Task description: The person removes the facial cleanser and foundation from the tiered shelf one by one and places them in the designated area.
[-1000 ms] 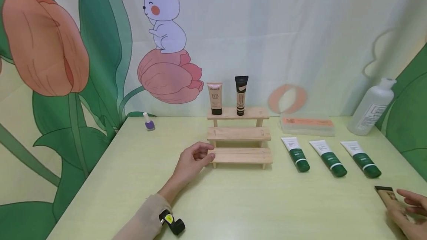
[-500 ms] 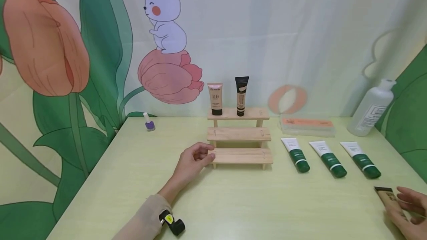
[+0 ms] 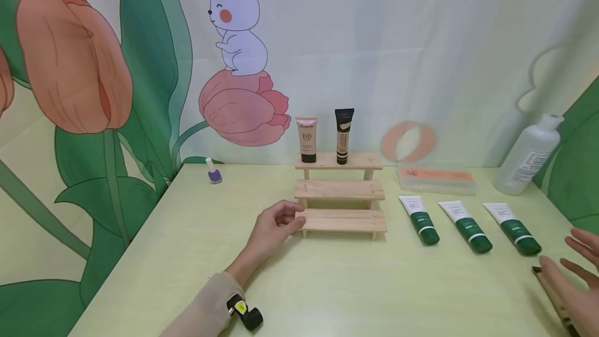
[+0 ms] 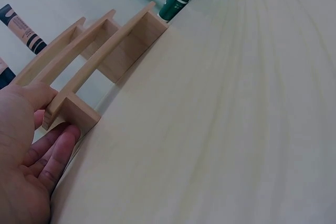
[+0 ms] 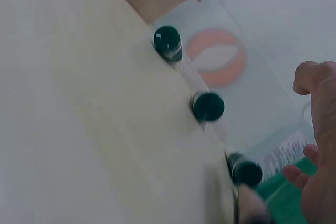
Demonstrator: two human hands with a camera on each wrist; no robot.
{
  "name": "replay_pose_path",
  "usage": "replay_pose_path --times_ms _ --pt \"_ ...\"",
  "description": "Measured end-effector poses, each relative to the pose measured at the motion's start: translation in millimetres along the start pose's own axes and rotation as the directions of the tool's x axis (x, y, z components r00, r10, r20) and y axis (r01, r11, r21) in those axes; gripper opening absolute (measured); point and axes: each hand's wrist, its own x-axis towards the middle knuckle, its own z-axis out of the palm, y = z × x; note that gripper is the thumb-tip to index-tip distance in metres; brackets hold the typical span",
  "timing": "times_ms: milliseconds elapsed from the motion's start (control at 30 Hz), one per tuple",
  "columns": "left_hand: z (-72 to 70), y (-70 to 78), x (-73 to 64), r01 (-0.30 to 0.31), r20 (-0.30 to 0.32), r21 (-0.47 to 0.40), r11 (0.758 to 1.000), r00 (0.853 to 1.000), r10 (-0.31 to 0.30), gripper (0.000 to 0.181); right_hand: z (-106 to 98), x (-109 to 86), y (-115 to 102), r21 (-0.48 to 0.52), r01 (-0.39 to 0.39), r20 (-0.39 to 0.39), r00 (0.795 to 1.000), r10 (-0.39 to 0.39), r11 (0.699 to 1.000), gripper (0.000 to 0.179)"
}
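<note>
My left hand (image 3: 276,225) grips the left end of the lowest step of a three-tier wooden display stand (image 3: 341,225). In the left wrist view, the fingers (image 4: 55,156) reach under that step's end. On the top tier stand a pink BB cream tube (image 3: 307,139) and a black-topped beige tube (image 3: 343,137). At the right edge of the head view, my right hand (image 3: 577,280) is spread over another beige tube (image 3: 552,295) with a black end, partly hidden by the thumb. In the right wrist view, the right hand (image 5: 320,129) has its fingers apart.
Three green-and-white tubes (image 3: 419,220) lie in a row right of the stand. Behind them are a clear flat case (image 3: 435,180) and a tall translucent bottle (image 3: 529,157). A purple nail polish bottle (image 3: 214,173) stands at the back left. A printed cloth (image 3: 355,56) hangs behind the table.
My right hand has opened wider and lifted, its fingers spreading up and away from the beige tube. The head view has shifted slightly. My left hand keeps its grip on the stand.
</note>
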Motion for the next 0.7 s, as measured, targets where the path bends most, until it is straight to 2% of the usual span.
replay_pose_path --times_ms 67,133,233,300,400,500,533,700 --pt "0.0 -0.6 0.3 -0.002 -0.001 -0.001 1.0 1.0 0.002 0.022 5.0 4.5 -9.3 0.06 0.097 0.047 0.994 -0.099 0.994 0.078" --pt "-0.1 -1.4 0.5 -0.004 0.001 -0.003 1.0 1.0 0.004 0.022 12.6 9.3 -22.3 0.11 0.186 0.093 0.976 -0.196 0.976 0.077" --pt "0.2 -1.7 0.8 -0.007 0.002 -0.001 1.0 1.0 0.007 0.022 26.8 15.8 -45.8 0.196 0.295 0.148 0.934 -0.325 0.935 0.077" --pt "0.8 -0.9 0.9 -0.008 0.003 -0.003 1.0 1.0 0.008 0.022 38.9 20.0 -62.0 0.274 0.34 0.17 0.903 -0.393 0.9 0.076" --pt "1.1 0.1 0.2 -0.001 0.004 -0.003 1.0 1.0 0.001 0.022 61.5 23.9 -84.6 0.438 0.342 0.21 0.86 -0.465 0.831 0.073" --pt "1.0 0.6 -0.5 0.007 0.006 -0.004 1.0 1.0 -0.007 0.022 87.4 26.1 -106.3 0.556 0.301 0.242 0.833 -0.497 0.775 0.069" --pt "0.9 0.5 -0.7 0.009 0.006 -0.003 1.0 1.0 -0.009 0.022 96.4 26.7 -113.4 0.567 0.299 0.248 0.827 -0.505 0.768 0.068" --pt "-0.4 0.0 -0.7 0.005 0.004 -0.005 1.0 1.0 -0.005 0.023 141.8 28.0 -146.7 0.562 0.307 0.277 0.805 -0.525 0.768 0.065"
